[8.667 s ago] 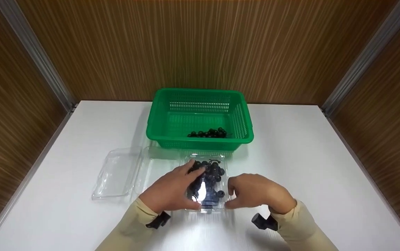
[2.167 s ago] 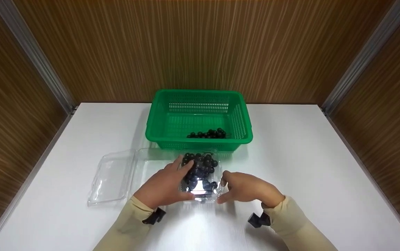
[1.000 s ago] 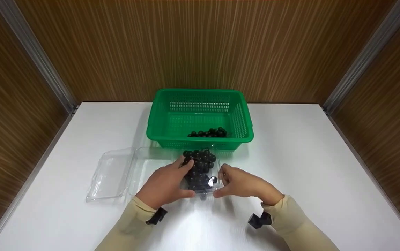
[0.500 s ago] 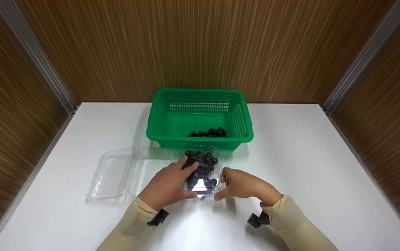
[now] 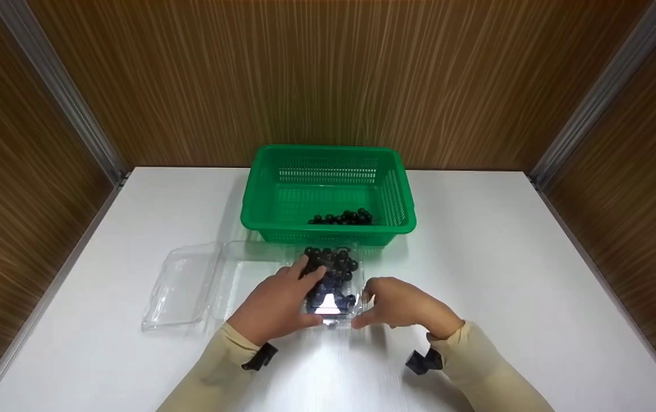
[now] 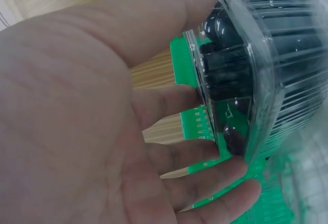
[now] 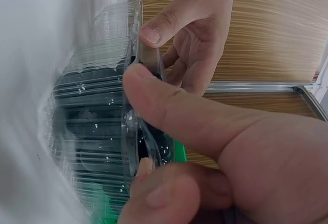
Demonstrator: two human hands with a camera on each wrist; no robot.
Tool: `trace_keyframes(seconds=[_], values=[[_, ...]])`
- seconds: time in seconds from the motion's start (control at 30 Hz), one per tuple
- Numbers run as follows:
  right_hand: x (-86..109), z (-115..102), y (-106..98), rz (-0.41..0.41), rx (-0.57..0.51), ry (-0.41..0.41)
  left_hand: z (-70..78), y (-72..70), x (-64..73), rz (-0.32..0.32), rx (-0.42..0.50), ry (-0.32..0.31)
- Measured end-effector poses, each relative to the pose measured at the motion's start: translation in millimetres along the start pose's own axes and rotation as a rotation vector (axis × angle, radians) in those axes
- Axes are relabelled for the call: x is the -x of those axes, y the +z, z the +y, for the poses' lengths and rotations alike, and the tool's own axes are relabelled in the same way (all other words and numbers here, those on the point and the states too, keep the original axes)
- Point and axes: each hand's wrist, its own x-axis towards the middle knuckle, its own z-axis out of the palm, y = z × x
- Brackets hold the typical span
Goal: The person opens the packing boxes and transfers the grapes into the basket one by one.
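Observation:
A clear plastic clamshell box (image 5: 358, 312) stands in front of the green basket, its lid over a bunch of dark grapes (image 5: 342, 264). My left hand (image 5: 276, 300) rests on the lid with fairly straight fingers, its thumb at the near edge. In the left wrist view those fingers (image 6: 200, 183) lie along the lid's face. At the box's right side, my right hand (image 5: 408, 306) pinches the rim between thumb and curled index finger. The right wrist view shows this thumb (image 7: 154, 96) on the ribbed box's rim. My left palm hides part of the box.
Behind the box, the green basket (image 5: 328, 230) holds more dark grapes (image 5: 346, 218) near its front wall. An open, empty clear box lies at the left, with its lid (image 5: 182, 289) flat on the white table and its base (image 5: 239, 283) partly behind my left hand.
Compared with 8.7 seconds ago, the box sits slightly farther back and left. Since a second ago it has shifted slightly toward me and the lid's glare has grown. Both hands stay on it.

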Motion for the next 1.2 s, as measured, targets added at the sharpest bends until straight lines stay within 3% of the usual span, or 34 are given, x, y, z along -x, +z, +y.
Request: trace_keyframes(seconds=[0.27, 0.5, 0.67, 1.0, 1.2], values=[[-0.6, -0.6, 1.0, 0.023, 0.060, -0.026, 1.0, -0.4, -0.1, -0.036, -0.008, -0.025], [0.2, 0.9, 2.2, -0.057, -0.060, -0.010, 0.7, 0.0, -1.4, -0.004, -0.021, 0.001], [1.8, 1.0, 3.8, -0.071, -0.092, -0.014, 0.1, 0.1, -0.2, -0.007, -0.018, 0.001], [-1.6, 3.2, 4.2, -0.038, -0.106, -0.070, -1.7, 0.7, -0.3, -0.010, -0.018, -0.010], [-8.4, 7.1, 5.9, 0.024, -0.169, -0.139, -3.5, 1.0, -1.1, 0.042, -0.058, -0.012]])
